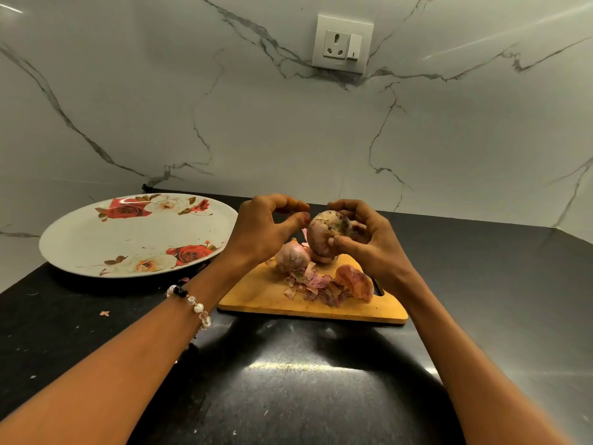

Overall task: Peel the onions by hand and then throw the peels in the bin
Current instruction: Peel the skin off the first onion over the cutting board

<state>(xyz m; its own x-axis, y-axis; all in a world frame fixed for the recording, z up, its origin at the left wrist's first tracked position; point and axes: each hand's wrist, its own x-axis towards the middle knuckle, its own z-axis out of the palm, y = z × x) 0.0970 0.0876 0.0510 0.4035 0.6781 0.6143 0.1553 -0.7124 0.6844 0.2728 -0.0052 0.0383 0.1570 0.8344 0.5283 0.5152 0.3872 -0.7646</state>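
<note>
My right hand (369, 239) grips a pinkish onion (327, 232) with dark specks, held above the wooden cutting board (266, 300). Just left of that onion is my left hand (266, 229), its fingers curled and its thumb tip touching the skin. A second onion (292, 258) sits on the board under my hands. Loose pink peels (321, 287) lie in a heap on the board, with a larger curved peel piece (356, 282) at their right.
A large floral plate (96, 245) rests on the black countertop (288, 380) to the left of the board. A small peel scrap (104, 313) lies on the counter. A marble wall with a socket (341, 43) rises behind. No bin is in view.
</note>
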